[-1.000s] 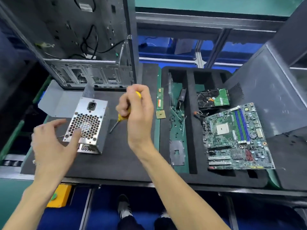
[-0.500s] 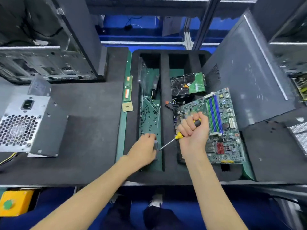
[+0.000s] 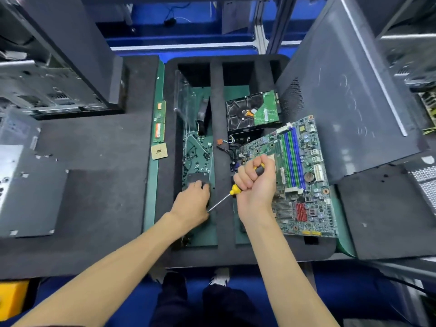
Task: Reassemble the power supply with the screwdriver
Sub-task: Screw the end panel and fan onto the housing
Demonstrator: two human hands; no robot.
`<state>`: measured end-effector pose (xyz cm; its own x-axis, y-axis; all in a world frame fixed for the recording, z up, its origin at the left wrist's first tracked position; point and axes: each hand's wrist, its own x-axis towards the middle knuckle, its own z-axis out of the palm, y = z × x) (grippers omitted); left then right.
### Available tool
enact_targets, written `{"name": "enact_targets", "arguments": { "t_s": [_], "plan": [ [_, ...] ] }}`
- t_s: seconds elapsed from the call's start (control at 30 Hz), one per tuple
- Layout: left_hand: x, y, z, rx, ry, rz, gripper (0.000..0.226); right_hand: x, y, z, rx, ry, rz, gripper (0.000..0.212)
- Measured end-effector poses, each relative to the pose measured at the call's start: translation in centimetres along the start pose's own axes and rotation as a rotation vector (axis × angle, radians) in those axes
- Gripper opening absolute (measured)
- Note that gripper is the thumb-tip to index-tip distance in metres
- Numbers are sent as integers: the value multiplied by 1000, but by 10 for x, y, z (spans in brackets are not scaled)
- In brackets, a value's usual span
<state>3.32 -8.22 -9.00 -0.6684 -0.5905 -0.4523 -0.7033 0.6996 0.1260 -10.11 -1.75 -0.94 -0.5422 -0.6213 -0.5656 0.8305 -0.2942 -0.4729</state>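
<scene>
- Dark foam point(image 3: 101, 185) covers the bench, and a foam tray point(image 3: 217, 128) with long slots is set into it.
- Nearest, the left hand point(image 3: 192, 204) is lowered into the tray's left slot, knuckles up; its fingertips are hidden among small parts, so whether anything is pinched cannot be told.
- The right hand point(image 3: 256, 185) is closed in a fist round the screwdriver point(image 3: 238, 188), whose shaft slants down-left until its tip is hidden behind the left hand.
- A motherboard point(image 3: 304, 182) lies partly under the right hand, with a hard drive point(image 3: 253, 112) beyond it.
- The power supply point(image 3: 21, 185) is seen at the left edge, cut off by the frame and blurred, well apart from both hands.
- Compared with half a second ago, the hands are little changed, while the supply has slid further out of view.
</scene>
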Motion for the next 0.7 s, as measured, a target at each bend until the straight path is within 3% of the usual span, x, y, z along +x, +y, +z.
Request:
{"name": "enact_targets", "arguments": {
  "t_s": [0.17,0.23,0.33,0.5,0.7],
  "plan": [
    [9,-24,-28,-222,285,-21,30,6,1,7,9,20,-2,35],
    [12,-30,-36,-246,287,-4,25,8,2,10,22,8,-4,35],
    [5,-33,-40,-119,126,78,12,10,4,12,34,-15,-10,35],
    [-26,-14,-13,455,-247,254,8,10,8,11,54,4,-12,37],
    [-28,-2,9,614,-357,296,28,4,8,9,47,7,-9,37]
  ]
}}
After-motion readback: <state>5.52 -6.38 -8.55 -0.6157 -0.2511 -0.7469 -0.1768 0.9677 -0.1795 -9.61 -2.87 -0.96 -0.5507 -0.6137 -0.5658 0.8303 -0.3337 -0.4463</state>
